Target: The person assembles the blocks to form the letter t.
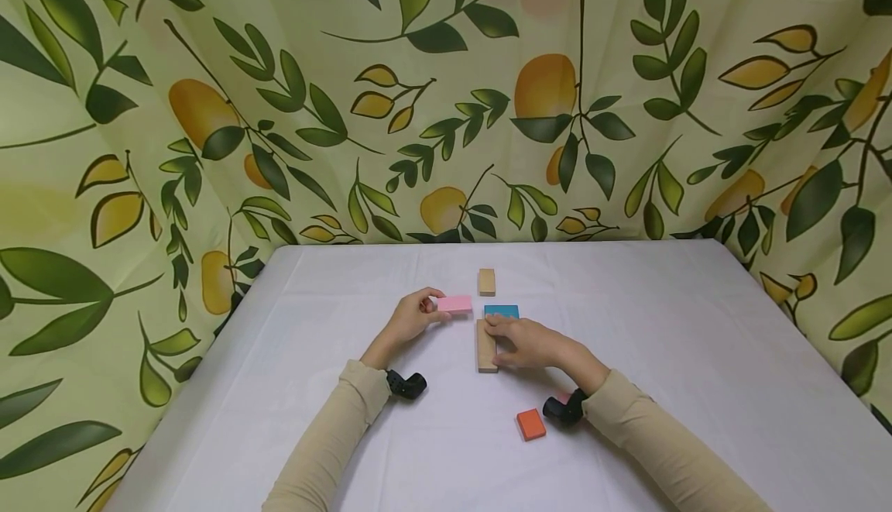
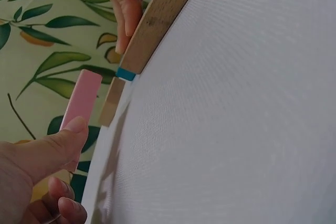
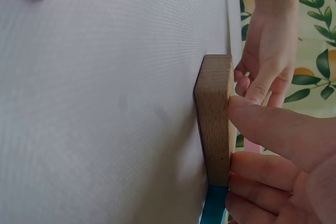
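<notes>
Left hand pinches pink block crosswise, left of and just beyond long wooden block touched by loosely extended right hand

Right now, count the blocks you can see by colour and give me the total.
Plain wooden blocks: 2
Pink block: 1
Blue block: 1
Orange block: 1
Total: 5 clearly visible; a pinkish patch near the orange block is too hidden to count.
</notes>
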### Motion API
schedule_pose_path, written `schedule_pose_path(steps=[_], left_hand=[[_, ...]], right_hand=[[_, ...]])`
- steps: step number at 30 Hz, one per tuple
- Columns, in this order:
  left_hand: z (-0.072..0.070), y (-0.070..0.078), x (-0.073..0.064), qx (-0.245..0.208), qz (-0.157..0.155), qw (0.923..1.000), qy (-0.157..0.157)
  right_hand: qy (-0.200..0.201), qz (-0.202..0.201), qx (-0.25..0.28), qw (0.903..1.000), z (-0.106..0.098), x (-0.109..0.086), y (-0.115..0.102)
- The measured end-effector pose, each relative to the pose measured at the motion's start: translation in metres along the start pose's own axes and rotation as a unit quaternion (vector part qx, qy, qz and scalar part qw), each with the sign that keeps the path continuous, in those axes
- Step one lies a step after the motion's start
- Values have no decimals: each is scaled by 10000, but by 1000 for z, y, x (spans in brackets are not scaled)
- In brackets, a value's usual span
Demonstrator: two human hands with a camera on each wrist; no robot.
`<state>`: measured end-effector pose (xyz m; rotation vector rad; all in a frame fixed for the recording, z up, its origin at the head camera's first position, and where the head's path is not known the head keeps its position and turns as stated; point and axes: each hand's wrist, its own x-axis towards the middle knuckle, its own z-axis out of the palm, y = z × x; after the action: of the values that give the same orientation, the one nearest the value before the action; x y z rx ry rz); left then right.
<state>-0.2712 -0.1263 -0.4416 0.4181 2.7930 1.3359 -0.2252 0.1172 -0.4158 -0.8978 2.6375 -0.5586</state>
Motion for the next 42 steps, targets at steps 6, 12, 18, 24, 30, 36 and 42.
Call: schedule_pose_path(steps=[6, 12, 18, 24, 30, 36, 42], left_hand=[[2, 3, 1, 37, -68, 9999, -90], [3, 4, 3, 9, -82, 9999, -135], [6, 4, 3, 35, 12, 9999, -138], [9, 4, 3, 89, 59, 9998, -189], [11, 5, 4, 162, 99, 9995, -258], [12, 5, 5, 218, 56, 9994, -269], [13, 4, 6, 193, -15, 9995, -267]], right_hand=[[-7, -15, -4, 10000, -1, 0, 0], [26, -29, -25, 10000, -1, 0, 0], [21, -8, -4, 10000, 0, 0, 1], [-20, 7, 14, 10000, 0, 1, 0], [-10, 8, -22, 10000, 0, 0, 0], [-10, -10, -53, 10000, 0, 1, 0], [-26, -40, -67, 10000, -1, 2, -1]])
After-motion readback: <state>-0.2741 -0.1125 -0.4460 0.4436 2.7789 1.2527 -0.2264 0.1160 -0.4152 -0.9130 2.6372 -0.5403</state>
